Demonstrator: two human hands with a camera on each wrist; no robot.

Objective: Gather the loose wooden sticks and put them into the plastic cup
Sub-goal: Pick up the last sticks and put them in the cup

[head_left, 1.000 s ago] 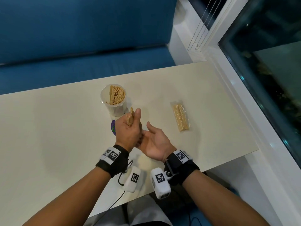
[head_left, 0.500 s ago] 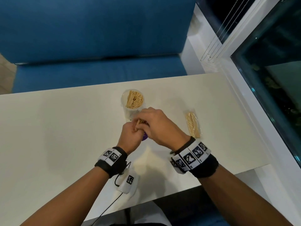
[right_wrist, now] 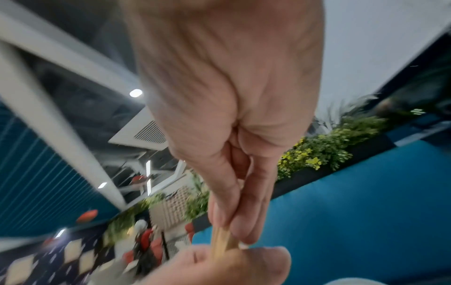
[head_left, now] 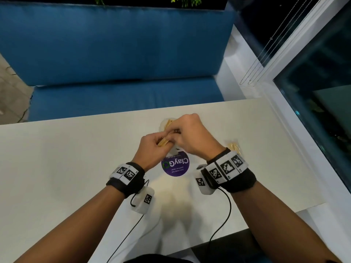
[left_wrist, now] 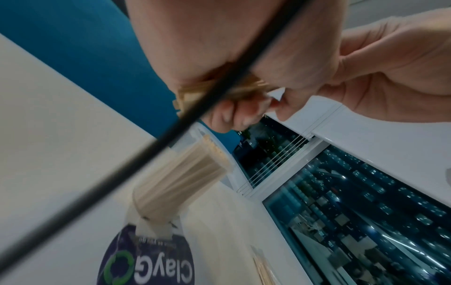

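Note:
My left hand (head_left: 153, 147) grips a small bundle of wooden sticks (head_left: 163, 147) above the table, just in front of the plastic cup (head_left: 165, 124). My right hand (head_left: 187, 133) pinches the far end of the same bundle (right_wrist: 223, 241) with thumb and fingers, and it hides most of the cup. In the left wrist view the clear cup (left_wrist: 180, 179) stands packed with upright sticks, and the held bundle (left_wrist: 195, 92) pokes out of my left hand (left_wrist: 219, 73) above it. A clear packet of sticks (head_left: 234, 148) lies on the table behind my right wrist.
A round purple ClayGo sticker (head_left: 175, 166) lies on the cream table (head_left: 57, 168) in front of the cup. A blue bench (head_left: 114, 63) runs behind the table. A white sill and window (head_left: 313, 111) border the right side. Wrist camera cables hang near the front edge.
My right hand turned over from palm up and came onto the bundle in my left hand. Both hands then moved forward together toward the cup.

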